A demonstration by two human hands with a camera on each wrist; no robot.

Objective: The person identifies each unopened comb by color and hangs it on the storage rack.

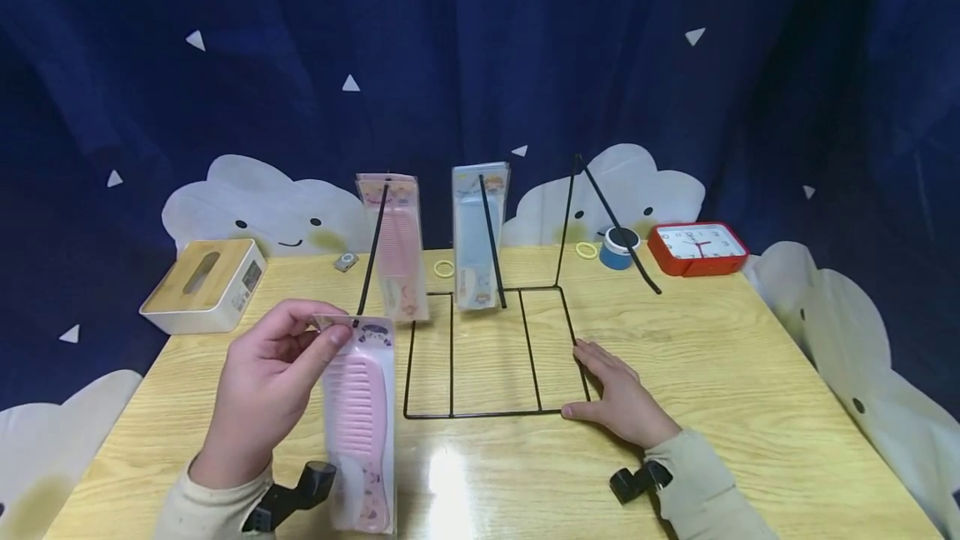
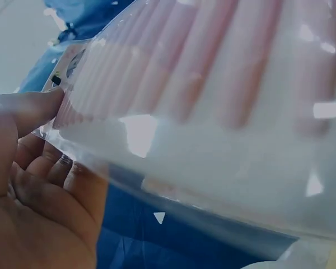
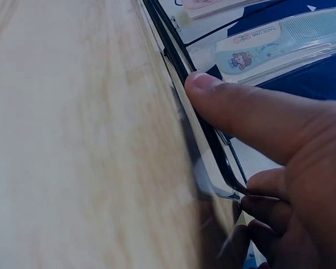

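Note:
My left hand [image 1: 266,382] pinches the top of a packaged pink comb [image 1: 360,432] between thumb and fingers. The clear pack hangs upright, its top right at the tip of the left hook [image 1: 372,252] of a black wire display rack [image 1: 495,415]. In the left wrist view the thumb [image 2: 36,109] presses near the pack's top, and the comb's teeth fill much of the picture. My right hand [image 1: 618,394] rests on the rack's front right corner, thumb at the front wire and fingers along the side wire. Another pink comb pack [image 1: 402,252] and a blue comb pack [image 1: 480,248] hang farther back.
A tissue box [image 1: 202,286] stands at the table's left. Behind the rack lie a small grey object [image 1: 346,262] and yellow rings [image 1: 444,269]. A blue jar [image 1: 618,250] and a red clock [image 1: 697,248] are at the back right, near the rack's bare right hook [image 1: 618,223].

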